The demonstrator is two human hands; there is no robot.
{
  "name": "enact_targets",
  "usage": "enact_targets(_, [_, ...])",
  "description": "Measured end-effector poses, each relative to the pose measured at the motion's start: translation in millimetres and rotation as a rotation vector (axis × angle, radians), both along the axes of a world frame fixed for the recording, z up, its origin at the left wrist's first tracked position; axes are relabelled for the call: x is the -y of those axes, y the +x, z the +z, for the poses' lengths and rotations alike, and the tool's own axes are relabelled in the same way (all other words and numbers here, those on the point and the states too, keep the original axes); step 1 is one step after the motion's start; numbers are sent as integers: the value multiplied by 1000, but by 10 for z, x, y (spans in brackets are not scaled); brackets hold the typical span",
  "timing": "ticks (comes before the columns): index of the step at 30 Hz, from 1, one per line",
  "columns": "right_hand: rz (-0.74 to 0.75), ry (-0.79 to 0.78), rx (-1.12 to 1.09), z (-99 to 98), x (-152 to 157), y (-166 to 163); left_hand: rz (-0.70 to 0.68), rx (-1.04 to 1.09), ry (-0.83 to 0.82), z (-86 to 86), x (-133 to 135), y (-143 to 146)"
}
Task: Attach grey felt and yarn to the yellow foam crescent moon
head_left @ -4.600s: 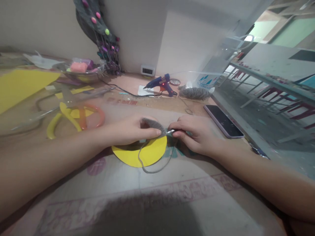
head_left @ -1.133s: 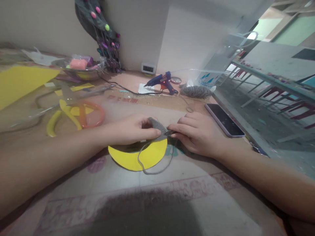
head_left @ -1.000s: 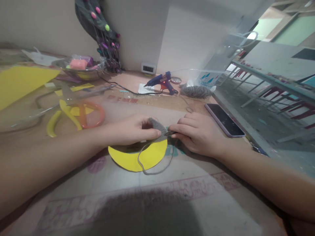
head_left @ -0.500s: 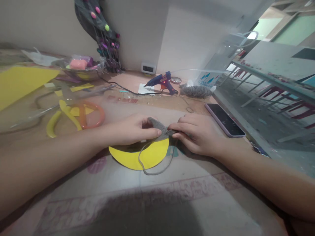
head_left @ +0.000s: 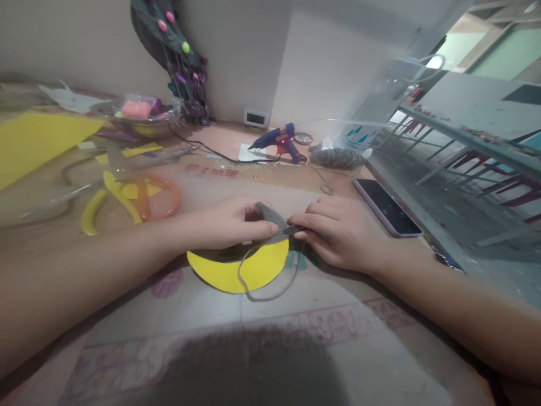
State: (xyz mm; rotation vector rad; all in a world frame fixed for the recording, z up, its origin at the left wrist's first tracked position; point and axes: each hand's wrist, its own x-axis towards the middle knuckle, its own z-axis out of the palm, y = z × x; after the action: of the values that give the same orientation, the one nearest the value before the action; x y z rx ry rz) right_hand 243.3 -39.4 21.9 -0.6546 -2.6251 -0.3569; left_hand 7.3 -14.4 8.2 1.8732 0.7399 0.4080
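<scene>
A yellow paper crescent lies on the cardboard-covered table, its upper right end wrapped in grey yarn. My left hand is closed on that wrapped end, thumb on top of the windings. At the crescent's tip, my right hand pinches the grey yarn between thumb and fingers. A loose loop of yarn hangs down across the yellow paper and back up to my right hand. The crescent's upper left part is hidden under my left hand.
Beyond my hands are a blue glue gun on a white card, a grey yarn skein and a small clock. A phone lies right. Pliers, orange-handled scissors and yellow sheets are left, near a bowl.
Both hands keep the same grip on the wrapped crescent and the yarn. The whole view has shifted very slightly; nothing is let go or taken up.
</scene>
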Motion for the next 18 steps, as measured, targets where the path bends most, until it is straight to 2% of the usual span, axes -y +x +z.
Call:
enact_targets(11, [15, 17, 14, 8, -16, -12, -13, 12, -1, -18, -7, -2])
enact_targets(18, [23, -61, -45, -14, -23, 18, -2, 23, -12, -25, -8, 5])
